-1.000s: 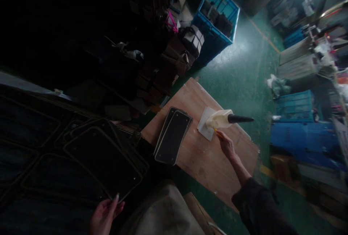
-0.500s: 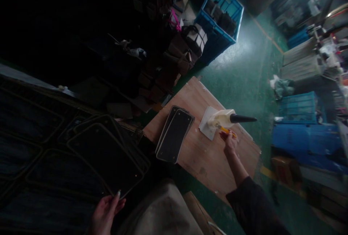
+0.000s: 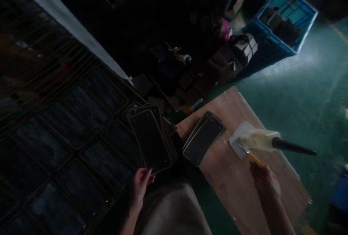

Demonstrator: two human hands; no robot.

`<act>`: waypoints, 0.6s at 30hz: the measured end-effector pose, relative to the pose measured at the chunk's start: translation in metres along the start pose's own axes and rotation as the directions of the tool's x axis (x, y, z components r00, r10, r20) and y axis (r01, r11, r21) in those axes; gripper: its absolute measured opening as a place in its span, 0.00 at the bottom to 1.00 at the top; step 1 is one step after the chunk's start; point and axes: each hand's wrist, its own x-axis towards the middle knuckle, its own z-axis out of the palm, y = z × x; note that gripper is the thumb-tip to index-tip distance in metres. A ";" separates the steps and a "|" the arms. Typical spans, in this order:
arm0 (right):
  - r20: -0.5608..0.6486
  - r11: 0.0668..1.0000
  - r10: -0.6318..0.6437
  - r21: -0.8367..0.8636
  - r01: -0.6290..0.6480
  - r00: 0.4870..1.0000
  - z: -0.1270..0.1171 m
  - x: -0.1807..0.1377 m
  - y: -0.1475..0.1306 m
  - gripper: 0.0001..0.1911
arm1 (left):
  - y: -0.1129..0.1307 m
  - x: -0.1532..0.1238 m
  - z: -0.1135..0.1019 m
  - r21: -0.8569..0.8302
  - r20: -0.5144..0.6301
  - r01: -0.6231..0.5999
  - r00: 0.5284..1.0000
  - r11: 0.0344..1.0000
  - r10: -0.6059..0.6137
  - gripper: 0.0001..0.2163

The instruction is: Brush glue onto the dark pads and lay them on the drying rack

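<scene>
My left hand (image 3: 140,183) pinches the near corner of a dark, round-cornered panel (image 3: 152,142) with a pale edge, on top of other such panels. In my right hand (image 3: 265,181) is a brush (image 3: 257,159) with a yellow handle, gripped by the handle. Its metal end meets the lower part of a cream plastic bottle (image 3: 257,139) with a long black conical nozzle (image 3: 292,145); whether the bristles are inside it I cannot tell. Under the bottle lies a whitish sheet (image 3: 239,148). Between my hands, overlapping dark panels (image 3: 203,141) rest on a wooden board (image 3: 231,188).
Rows of dark panels (image 3: 104,159) cover the surface at left, bordered by a pale rail (image 3: 73,21). Cardboard pieces and a strapped bundle (image 3: 246,46) are piled beyond the board. A blue crate (image 3: 307,37) stands on the green floor (image 3: 307,86).
The view has swung left, so the board and crate sit farther right and more laid-out panels show. My left hand stays at the panel corner; my right hand still holds the brush by the bottle.
</scene>
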 end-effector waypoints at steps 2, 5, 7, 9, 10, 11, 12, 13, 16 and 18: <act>0.089 0.999 0.017 0.027 -0.020 0.996 0.036 -0.029 -0.017 0.23 | -0.001 -0.001 -0.001 0.018 -0.008 -0.042 0.999 0.999 0.042 0.21; 0.374 0.997 -0.069 0.000 0.074 0.925 0.108 -0.078 -0.048 0.22 | -0.004 -0.001 -0.003 0.033 -0.014 -0.099 0.995 0.995 0.099 0.19; 0.603 0.955 -0.224 -0.020 0.295 0.766 0.157 -0.107 -0.067 0.17 | -0.006 0.001 -0.005 0.035 -0.001 -0.138 0.990 0.990 0.138 0.18; 0.789 0.828 -0.337 -0.012 0.561 0.514 0.201 -0.130 -0.082 0.13 | -0.006 0.004 -0.007 0.022 0.005 -0.167 0.986 0.986 0.167 0.17; 0.852 0.729 -0.372 0.022 0.684 0.369 0.220 -0.139 -0.088 0.13 | -0.006 0.005 -0.008 0.009 0.001 -0.173 0.985 0.985 0.173 0.17; 0.892 0.614 -0.392 0.072 0.786 0.225 0.238 -0.145 -0.092 0.13 | -0.005 0.005 -0.009 -0.005 -0.002 -0.173 0.985 0.985 0.173 0.17; 0.912 0.495 -0.399 0.130 0.859 0.092 0.255 -0.150 -0.095 0.13 | -0.004 0.006 -0.010 -0.016 -0.001 -0.171 0.985 0.985 0.171 0.17; 0.917 0.383 -0.399 0.183 0.906 -0.017 0.270 -0.153 -0.098 0.13 | -0.003 0.006 -0.011 -0.024 0.001 -0.170 0.985 0.985 0.170 0.16; 0.900 0.148 -0.382 0.282 0.948 -0.208 0.309 -0.155 -0.102 0.14 | -0.002 0.008 -0.013 -0.035 0.011 -0.181 0.983 0.983 0.181 0.13; 0.889 0.058 -0.376 0.303 0.951 -0.260 0.329 -0.155 -0.103 0.14 | -0.003 0.009 -0.014 -0.045 0.012 -0.185 0.983 0.982 0.186 0.12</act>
